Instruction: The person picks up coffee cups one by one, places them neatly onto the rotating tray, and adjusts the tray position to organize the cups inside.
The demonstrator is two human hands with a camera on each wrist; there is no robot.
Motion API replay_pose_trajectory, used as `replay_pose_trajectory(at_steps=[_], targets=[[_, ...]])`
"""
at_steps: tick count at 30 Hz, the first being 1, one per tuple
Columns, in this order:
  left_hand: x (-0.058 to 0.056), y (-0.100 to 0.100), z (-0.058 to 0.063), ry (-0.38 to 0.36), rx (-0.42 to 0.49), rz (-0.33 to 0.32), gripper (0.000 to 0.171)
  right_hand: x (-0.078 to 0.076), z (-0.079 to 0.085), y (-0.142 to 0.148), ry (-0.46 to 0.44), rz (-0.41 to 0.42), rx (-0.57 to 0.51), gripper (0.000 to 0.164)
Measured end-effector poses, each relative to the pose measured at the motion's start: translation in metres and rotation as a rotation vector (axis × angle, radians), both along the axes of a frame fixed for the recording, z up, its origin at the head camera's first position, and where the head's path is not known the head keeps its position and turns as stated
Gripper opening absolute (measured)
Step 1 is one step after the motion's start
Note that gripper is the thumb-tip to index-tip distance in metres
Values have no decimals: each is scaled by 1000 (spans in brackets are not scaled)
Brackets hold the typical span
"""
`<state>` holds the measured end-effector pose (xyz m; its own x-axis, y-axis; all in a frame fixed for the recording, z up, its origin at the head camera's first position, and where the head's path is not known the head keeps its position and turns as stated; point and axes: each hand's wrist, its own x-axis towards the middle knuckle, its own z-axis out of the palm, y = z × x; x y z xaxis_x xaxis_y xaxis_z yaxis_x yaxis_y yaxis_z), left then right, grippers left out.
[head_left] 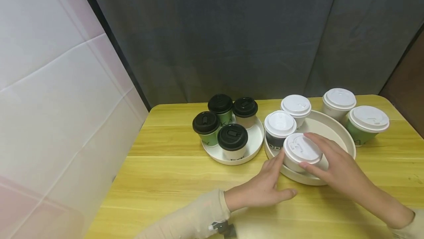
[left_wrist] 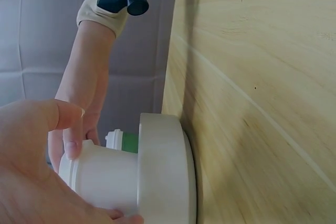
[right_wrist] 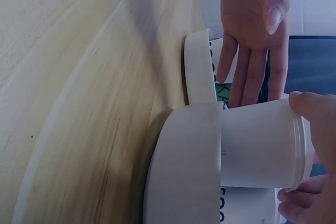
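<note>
Tabletop [head_left: 172, 180], white cup [head_left: 302, 148] between hands [head_left: 263, 189] [head_left: 336, 162]

dark fabric [head_left: 225, 36] hangs behind a wooden table [head_left: 165, 172].

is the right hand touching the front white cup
Touching. In the right wrist view, the right hand grips the cup, thumb and fingers against its top.

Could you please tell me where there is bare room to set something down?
The table is bare left of the smaller tray, towards the pale panel. The larger tray has free floor between its white-lidded cups and right rim. Its near side is crowded by the left hand and right hand; black-lidded cups crowd the smaller tray.
</note>
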<state>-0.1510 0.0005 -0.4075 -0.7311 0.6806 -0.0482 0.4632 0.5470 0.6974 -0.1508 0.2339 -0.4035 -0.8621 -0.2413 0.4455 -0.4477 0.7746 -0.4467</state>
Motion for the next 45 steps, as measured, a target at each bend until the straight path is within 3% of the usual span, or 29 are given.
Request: replay_pose_trajectory(at_steps=[11,14,17,22,25,28,30,33,36,39,45], targets=[[0,-2,-1,-50,17,28,96,1,2,0,3,18,24,83],[1,-3,0,-32,-2,30,94,3,4,2,-10,1,39,85],[2,-5,2,52,-69,31,94,6,9,8,-39,-23,23,84],[9,-12,12,262,-257,25,93,12,15,26,-50,-68,-38,81],[17,-15,20,371,-415,-26,88,16,11,39,2,-76,-9,80],[24,-15,25,449,-553,-136,83,18,4,54,119,-37,73,73],[29,-13,26,484,-592,-217,82,17,-3,62,218,8,140,68],[31,-7,25,521,-599,-312,81,16,-14,72,303,71,212,75],[31,2,21,565,-586,-377,83,16,-24,79,293,105,264,75],[30,11,16,606,-572,-401,86,19,-32,83,251,117,307,72],[30,29,4,613,-554,-418,86,23,-43,92,206,116,331,72]])
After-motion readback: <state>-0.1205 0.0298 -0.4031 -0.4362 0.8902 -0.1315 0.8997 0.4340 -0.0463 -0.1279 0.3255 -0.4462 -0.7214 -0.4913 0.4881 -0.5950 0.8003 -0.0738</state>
